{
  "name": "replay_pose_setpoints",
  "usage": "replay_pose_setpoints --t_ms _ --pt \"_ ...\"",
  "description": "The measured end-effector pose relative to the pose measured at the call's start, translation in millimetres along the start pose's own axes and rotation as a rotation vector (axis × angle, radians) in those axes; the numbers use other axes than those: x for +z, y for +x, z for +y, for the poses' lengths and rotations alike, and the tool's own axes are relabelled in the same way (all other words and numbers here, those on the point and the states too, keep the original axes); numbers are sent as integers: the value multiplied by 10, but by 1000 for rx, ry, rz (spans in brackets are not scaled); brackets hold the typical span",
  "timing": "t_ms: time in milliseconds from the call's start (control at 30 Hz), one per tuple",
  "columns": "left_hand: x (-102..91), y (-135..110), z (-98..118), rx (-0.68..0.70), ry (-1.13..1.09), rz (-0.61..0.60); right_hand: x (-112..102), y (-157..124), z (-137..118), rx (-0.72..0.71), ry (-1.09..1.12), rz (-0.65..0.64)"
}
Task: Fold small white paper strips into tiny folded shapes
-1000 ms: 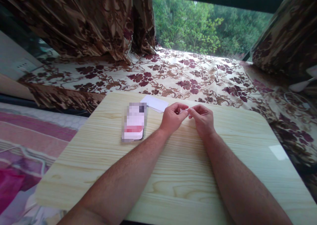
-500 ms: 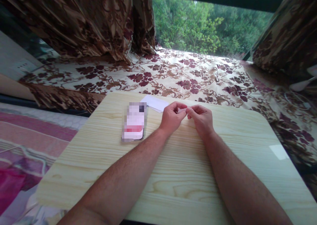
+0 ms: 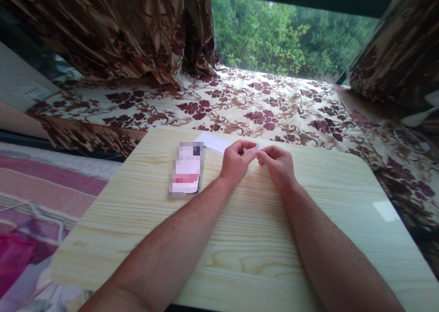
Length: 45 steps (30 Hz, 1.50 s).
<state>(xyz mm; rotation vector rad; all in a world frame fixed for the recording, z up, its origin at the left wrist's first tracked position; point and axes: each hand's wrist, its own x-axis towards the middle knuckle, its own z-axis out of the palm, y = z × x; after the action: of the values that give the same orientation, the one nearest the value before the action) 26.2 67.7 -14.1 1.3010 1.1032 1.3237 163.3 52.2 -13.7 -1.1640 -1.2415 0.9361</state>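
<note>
Above the far part of the wood-grain table [image 3: 254, 239], my two hands meet at the fingertips. My left hand [image 3: 236, 162] is closed in a pinch on a small whitish piece [image 3: 253, 149] that looks like folded paper; the fingers cover most of it. From the other side, my right hand [image 3: 279, 163] pinches at its right end with thumb and forefinger, the remaining fingers curled. White paper sheets [image 3: 213, 142] lie flat just left of my left hand, partly behind it. A phone [image 3: 187, 168], blurred by pixelation, rests on the table further left.
Beyond the table runs a ledge covered in floral cloth [image 3: 264, 101], with patterned curtains [image 3: 137, 33] and a window behind it. A striped bed cover [image 3: 37, 179] lies at left. A white cable [image 3: 409, 138] is on the ledge at right. A bright patch [image 3: 386, 210] shows on the tabletop.
My left hand's fingers have shifted slightly, and more of the small whitish piece shows between the hands. The right fingertips have moved a little to the left and down. Phone and sheets stay put.
</note>
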Motion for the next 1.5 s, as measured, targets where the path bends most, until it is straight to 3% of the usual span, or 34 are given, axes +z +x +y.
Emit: replay_pose_setpoints --t_ms 633,1000,1300,1500 --pt "-5 31 -108 51 83 -26 0 1 51 11 16 -33" --pt "7 3 -38 46 82 5 19 -17 29 1 -79 -50" --pt "0 21 -23 20 -36 -10 14 -16 14 -12 -82 -44" --pt "-4 54 -3 -135 -368 -72 -25 31 76 44 84 66"
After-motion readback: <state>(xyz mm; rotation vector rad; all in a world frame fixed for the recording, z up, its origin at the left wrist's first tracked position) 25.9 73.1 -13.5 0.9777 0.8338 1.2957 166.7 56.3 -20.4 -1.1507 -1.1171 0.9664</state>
